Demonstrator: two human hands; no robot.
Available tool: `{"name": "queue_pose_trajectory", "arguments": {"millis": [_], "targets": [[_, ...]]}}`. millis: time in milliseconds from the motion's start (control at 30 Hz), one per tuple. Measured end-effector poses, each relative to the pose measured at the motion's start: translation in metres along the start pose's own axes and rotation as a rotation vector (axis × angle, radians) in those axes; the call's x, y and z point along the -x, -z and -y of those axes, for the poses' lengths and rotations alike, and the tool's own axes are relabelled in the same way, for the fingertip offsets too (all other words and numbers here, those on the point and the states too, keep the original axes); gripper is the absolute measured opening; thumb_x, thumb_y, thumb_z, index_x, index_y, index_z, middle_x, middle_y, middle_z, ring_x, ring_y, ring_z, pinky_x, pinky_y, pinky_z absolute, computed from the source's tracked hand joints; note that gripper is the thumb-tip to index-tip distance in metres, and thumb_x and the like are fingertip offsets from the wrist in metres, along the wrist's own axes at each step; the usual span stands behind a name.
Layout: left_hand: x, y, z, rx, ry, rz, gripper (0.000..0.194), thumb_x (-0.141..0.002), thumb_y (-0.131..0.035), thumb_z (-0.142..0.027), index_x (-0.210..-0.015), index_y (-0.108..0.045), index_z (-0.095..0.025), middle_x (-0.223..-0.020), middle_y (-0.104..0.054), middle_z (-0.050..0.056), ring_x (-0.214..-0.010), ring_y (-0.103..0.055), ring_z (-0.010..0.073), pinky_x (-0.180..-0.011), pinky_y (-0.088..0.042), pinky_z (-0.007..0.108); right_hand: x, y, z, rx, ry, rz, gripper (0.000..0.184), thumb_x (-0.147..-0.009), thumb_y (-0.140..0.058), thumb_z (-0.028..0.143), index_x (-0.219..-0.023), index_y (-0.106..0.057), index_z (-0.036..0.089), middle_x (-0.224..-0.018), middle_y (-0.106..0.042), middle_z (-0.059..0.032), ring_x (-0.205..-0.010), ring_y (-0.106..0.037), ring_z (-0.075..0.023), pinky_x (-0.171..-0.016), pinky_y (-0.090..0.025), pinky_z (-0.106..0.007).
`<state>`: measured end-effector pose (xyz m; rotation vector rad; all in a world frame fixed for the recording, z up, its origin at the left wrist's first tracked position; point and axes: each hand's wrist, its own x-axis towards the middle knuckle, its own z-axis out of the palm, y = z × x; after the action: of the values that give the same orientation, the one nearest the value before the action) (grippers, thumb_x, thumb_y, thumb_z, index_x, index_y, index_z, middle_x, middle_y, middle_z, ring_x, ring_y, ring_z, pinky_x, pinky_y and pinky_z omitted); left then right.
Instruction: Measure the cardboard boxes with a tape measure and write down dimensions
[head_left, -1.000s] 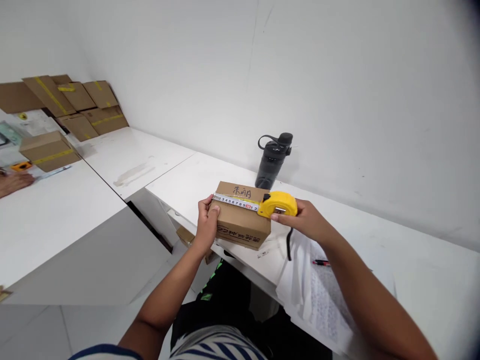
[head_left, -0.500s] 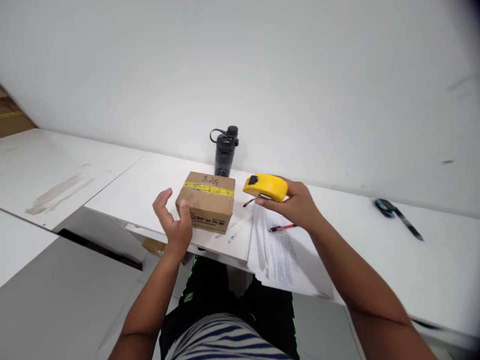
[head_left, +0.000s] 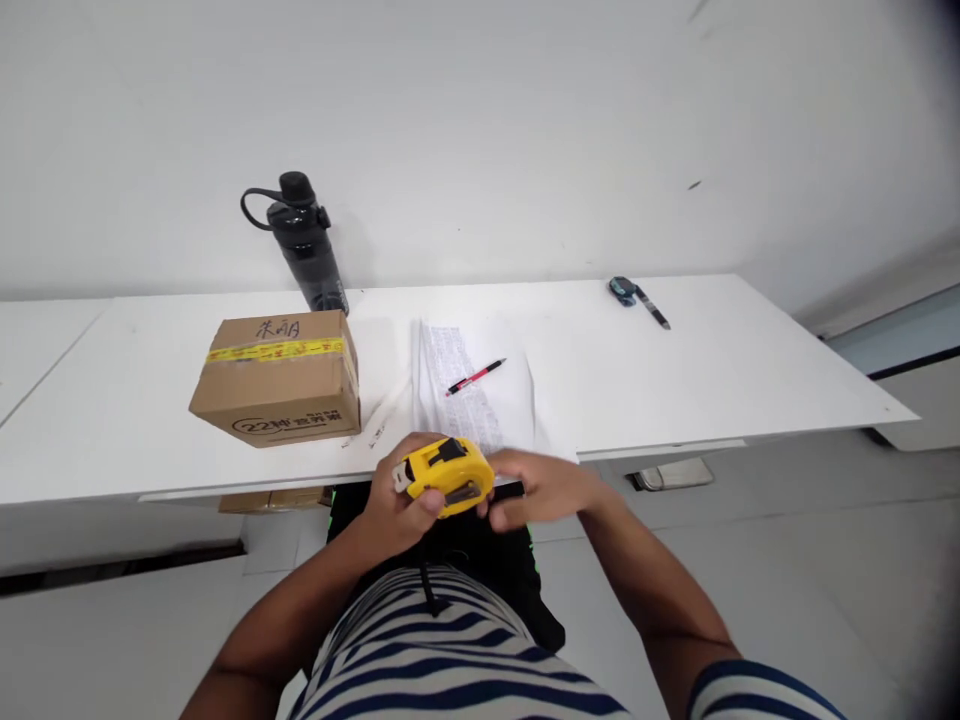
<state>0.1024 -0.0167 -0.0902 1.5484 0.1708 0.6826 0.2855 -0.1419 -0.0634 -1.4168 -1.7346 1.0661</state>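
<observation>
A yellow tape measure [head_left: 454,478] with a black lock button is gripped in my left hand [head_left: 397,510], just in front of the table edge. Its tape is drawn in, with only the metal end hook showing, and a black wrist strap hangs below. My right hand [head_left: 544,488] is at the tape measure's right end, thumb and fingers apart; whether the fingertips touch it I cannot tell. On the table to the left sits a closed cardboard box [head_left: 274,385], with yellow tape across its top and handwriting in black.
Behind the box, a dark water bottle [head_left: 306,245] stands by the wall. Papers [head_left: 517,410] with a red and black pen [head_left: 475,377] on them lie at the middle of the white table [head_left: 675,390]. Farther right rests a watch-like object with a dark strap [head_left: 636,298].
The tape, stretched across the box a second ago, is back in its case. My left hand let go of the box and took the tape measure from my right hand. The view turned right.
</observation>
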Motion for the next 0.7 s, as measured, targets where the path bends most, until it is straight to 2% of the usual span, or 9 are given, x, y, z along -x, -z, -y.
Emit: {"name": "queue_pose_trajectory", "arguments": {"millis": [100, 133, 167, 267, 367, 467, 533, 600, 700], "targets": [[-0.033, 0.003, 0.006, -0.137, 0.010, -0.030, 0.045, -0.081, -0.061, -0.062, -0.096, -0.065, -0.020, -0.080, -0.067, 0.005, -0.070, -0.065, 0.0191, -0.061, -0.055, 0.031, -0.004, 0.042, -0.028, 0.203, -0.178, -0.392, 0.047, -0.101, -0.035, 0.042, -0.135, -0.053, 0.016, -0.115, -0.067, -0.0178, -0.096, -0.063, -0.0272, -0.080, -0.047, -0.041], [-0.046, 0.003, 0.009, -0.167, 0.043, -0.046, 0.043, -0.082, -0.061, -0.061, -0.091, -0.064, -0.019, -0.078, -0.066, 0.003, -0.069, -0.064, 0.0178, -0.061, -0.054, 0.029, -0.011, 0.053, -0.041, 0.470, -0.338, -0.532, 0.045, -0.101, -0.034, 0.036, -0.139, -0.051, 0.017, -0.114, -0.068, -0.0175, -0.094, -0.064, -0.0262, -0.077, -0.046, -0.038], [-0.059, 0.002, 0.013, -0.192, 0.071, -0.060, 0.041, -0.082, -0.060, -0.059, -0.089, -0.062, -0.019, -0.078, -0.065, 0.002, -0.071, -0.063, 0.0169, -0.062, -0.053, 0.028, -0.019, 0.062, -0.053, 0.701, -0.471, -0.541, 0.044, -0.100, -0.039, 0.032, -0.140, -0.050, 0.019, -0.112, -0.069, -0.0177, -0.091, -0.065, -0.0263, -0.074, -0.044, -0.036], [-0.094, -0.002, 0.029, -0.245, 0.118, -0.038, 0.035, -0.083, -0.061, -0.053, -0.088, -0.060, -0.018, -0.081, -0.064, 0.001, -0.076, -0.062, 0.0157, -0.067, -0.052, 0.026, -0.037, 0.081, -0.081, 0.780, -0.500, -0.529, 0.029, -0.094, -0.053, 0.032, -0.117, -0.066, 0.022, -0.098, -0.073, -0.0132, -0.082, -0.066, -0.0254, -0.066, -0.040, -0.032], [-0.112, -0.002, 0.049, -0.247, 0.176, 0.043, 0.033, -0.084, -0.060, -0.051, -0.090, -0.059, -0.018, -0.082, -0.065, 0.002, -0.075, -0.063, 0.0151, -0.068, -0.050, 0.026, -0.033, 0.090, -0.089, 0.773, -0.490, -0.624, 0.029, -0.097, -0.044, 0.033, -0.108, -0.067, 0.018, -0.088, -0.072, -0.0124, -0.075, -0.063, -0.0237, -0.062, -0.038, -0.032], [-0.118, -0.001, 0.065, -0.300, 0.221, 0.047, 0.037, -0.085, -0.057, -0.053, -0.094, -0.060, -0.018, -0.084, -0.067, 0.002, -0.074, -0.063, 0.0154, -0.065, -0.049, 0.026, -0.009, 0.082, -0.083, 0.627, -0.434, -0.852, 0.042, -0.102, -0.028, 0.043, -0.107, -0.063, 0.018, -0.080, -0.067, -0.0078, -0.071, -0.059, -0.0205, -0.062, -0.041, -0.031], [-0.121, -0.001, 0.073, -0.432, 0.227, 0.037, 0.038, -0.085, -0.056, -0.055, -0.094, -0.062, -0.019, -0.082, -0.067, 0.002, -0.072, -0.062, 0.0155, -0.062, -0.046, 0.025, 0.008, 0.064, -0.078, 0.339, -0.306, -0.970, 0.043, -0.098, -0.037, 0.056, -0.090, -0.061, 0.021, -0.072, -0.061, -0.0025, -0.069, -0.057, -0.0182, -0.062, -0.043, -0.029], [-0.129, -0.002, 0.077, -0.590, 0.204, 0.020, 0.038, -0.085, -0.056, -0.056, -0.093, -0.063, -0.019, -0.079, -0.067, 0.001, -0.070, -0.061, 0.0155, -0.060, -0.044, 0.025, 0.017, 0.043, -0.073, 0.062, -0.205, -0.881, 0.045, -0.093, -0.044, 0.062, -0.078, -0.059, 0.022, -0.064, -0.054, 0.0013, -0.063, -0.052, -0.0158, -0.060, -0.042, -0.028], [-0.146, -0.004, 0.080, -0.742, 0.163, -0.007, 0.037, -0.084, -0.057, -0.056, -0.091, -0.063, -0.020, -0.076, -0.067, 0.000, -0.067, -0.059, 0.0154, -0.060, -0.041, 0.026, 0.017, 0.019, -0.072, -0.152, -0.157, -0.633, 0.050, -0.096, -0.035, 0.063, -0.092, -0.063, 0.022, -0.060, -0.053, 0.0029, -0.055, -0.047, -0.0139, -0.057, -0.039, -0.028]]}}
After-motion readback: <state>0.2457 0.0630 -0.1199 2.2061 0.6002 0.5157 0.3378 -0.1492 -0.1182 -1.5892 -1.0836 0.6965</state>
